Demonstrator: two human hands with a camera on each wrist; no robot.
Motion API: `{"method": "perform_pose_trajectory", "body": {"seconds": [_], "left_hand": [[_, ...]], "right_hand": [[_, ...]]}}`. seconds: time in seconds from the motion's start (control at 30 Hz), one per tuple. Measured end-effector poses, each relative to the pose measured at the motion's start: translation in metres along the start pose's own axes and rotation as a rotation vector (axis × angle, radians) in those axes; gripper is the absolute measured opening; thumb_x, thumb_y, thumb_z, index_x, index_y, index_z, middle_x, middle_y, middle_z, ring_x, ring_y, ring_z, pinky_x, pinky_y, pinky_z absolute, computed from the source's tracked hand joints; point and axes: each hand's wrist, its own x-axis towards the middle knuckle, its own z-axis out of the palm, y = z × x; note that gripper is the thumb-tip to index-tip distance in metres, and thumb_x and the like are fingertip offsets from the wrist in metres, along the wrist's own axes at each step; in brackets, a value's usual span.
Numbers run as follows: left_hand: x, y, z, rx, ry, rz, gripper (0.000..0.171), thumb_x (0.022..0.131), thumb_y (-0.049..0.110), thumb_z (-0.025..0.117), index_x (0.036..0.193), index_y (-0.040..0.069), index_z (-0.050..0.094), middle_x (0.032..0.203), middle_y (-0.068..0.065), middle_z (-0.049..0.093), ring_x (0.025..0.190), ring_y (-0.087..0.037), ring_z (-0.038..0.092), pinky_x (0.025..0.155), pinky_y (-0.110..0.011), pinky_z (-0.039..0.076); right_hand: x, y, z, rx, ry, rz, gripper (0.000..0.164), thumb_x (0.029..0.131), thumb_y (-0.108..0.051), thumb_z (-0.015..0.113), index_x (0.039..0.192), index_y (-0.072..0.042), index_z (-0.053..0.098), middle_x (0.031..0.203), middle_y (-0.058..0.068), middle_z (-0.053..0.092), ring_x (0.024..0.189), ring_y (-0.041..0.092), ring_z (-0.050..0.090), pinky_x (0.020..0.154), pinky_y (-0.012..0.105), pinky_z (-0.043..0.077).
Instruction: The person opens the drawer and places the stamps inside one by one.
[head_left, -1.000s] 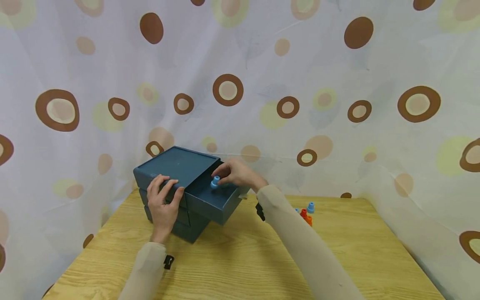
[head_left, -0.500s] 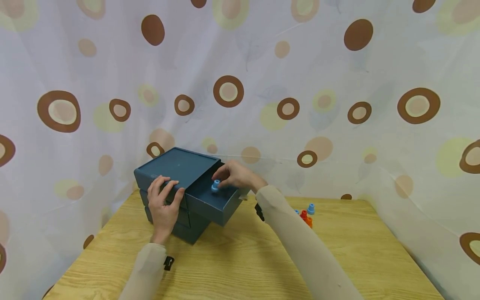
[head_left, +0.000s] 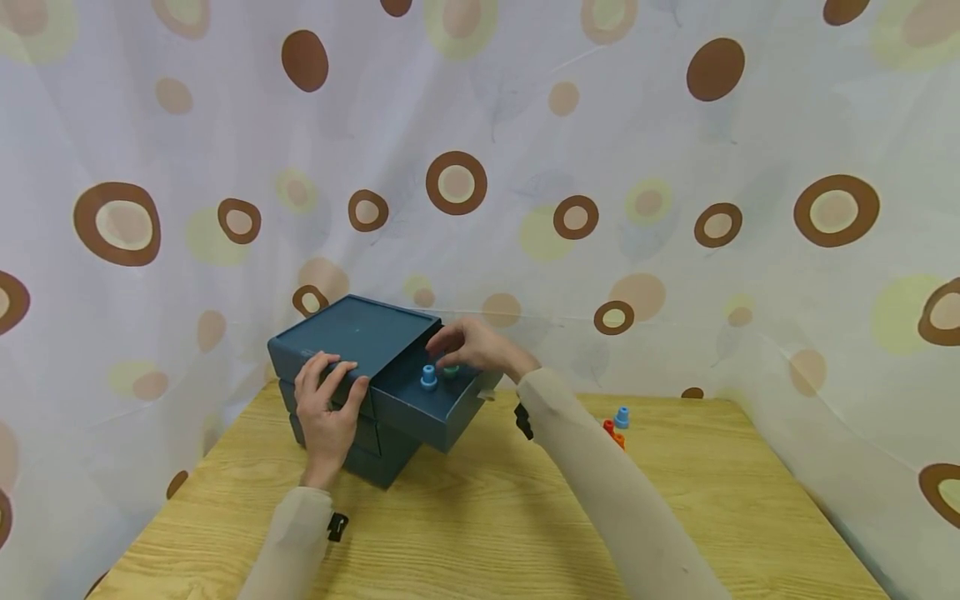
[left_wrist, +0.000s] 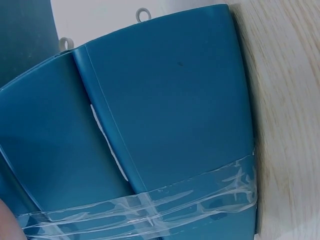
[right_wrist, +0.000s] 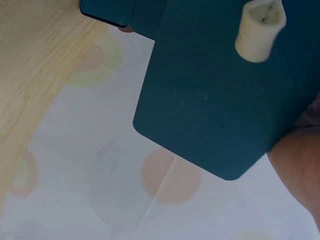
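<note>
In the head view my left hand point(head_left: 324, 408) rests against the near side of a dark blue drawer cabinet point(head_left: 356, 333), fingertips at its top edge. The top drawer point(head_left: 412, 414) is pulled out to the right. Inside it a light blue peg-shaped piece point(head_left: 428, 378) stands upright, and a green piece point(head_left: 452, 372) lies partly hidden behind my right fingers. My right hand point(head_left: 480, 344) hovers over the drawer, thumb and fingers apart, with nothing visible between them. The right wrist view shows the drawer's front panel point(right_wrist: 200, 110) with a cream knob point(right_wrist: 257, 32).
On the wooden table point(head_left: 480, 533), right of the cabinet, stand a blue piece point(head_left: 622, 417), a red piece point(head_left: 608, 427) and an orange piece point(head_left: 618, 439), partly behind my right sleeve. Clear tape point(left_wrist: 200, 195) wraps the cabinet. A dotted curtain point(head_left: 525, 125) hangs behind.
My right hand has let go of the light blue piece, which now stands on the drawer floor, and has shifted slightly right. The green piece has come into view. My left hand stays put.
</note>
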Motion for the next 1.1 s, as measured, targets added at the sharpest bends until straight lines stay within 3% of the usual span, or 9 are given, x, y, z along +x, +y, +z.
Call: {"method": "perform_pose_trajectory", "body": {"seconds": [0.4,0.87,1.1], "left_hand": [[0.000,0.000,0.001,0.013,0.006,0.003,0.038,0.090,0.043,0.069,0.102,0.007,0.076,0.118,-0.021,0.062,0.130,-0.041,0.045,0.114,-0.056,0.026],[0.004,0.001,-0.002,0.015,0.018,0.015,0.036,0.089,0.041,0.070,0.102,0.008,0.076,0.116,-0.021,0.063,0.129,-0.042,0.046,0.114,-0.057,0.027],[0.002,0.003,0.000,0.007,0.000,0.000,0.031,0.089,0.036,0.072,0.103,0.008,0.076,0.117,-0.021,0.063,0.130,-0.041,0.046,0.114,-0.057,0.027]], "right_hand": [[-0.015,-0.002,-0.010,0.049,0.010,0.037,0.033,0.090,-0.010,0.070,0.122,-0.002,0.068,0.115,0.011,0.072,0.103,0.016,0.069,0.089,0.030,0.057],[-0.032,-0.003,-0.020,0.200,0.043,-0.012,0.031,0.089,-0.009,0.070,0.120,-0.003,0.068,0.119,0.017,0.069,0.108,0.022,0.069,0.089,0.032,0.058],[-0.047,0.009,-0.030,0.199,0.100,-0.036,0.030,0.090,-0.010,0.070,0.120,-0.002,0.068,0.119,0.024,0.067,0.105,0.023,0.068,0.093,0.036,0.055]]}}
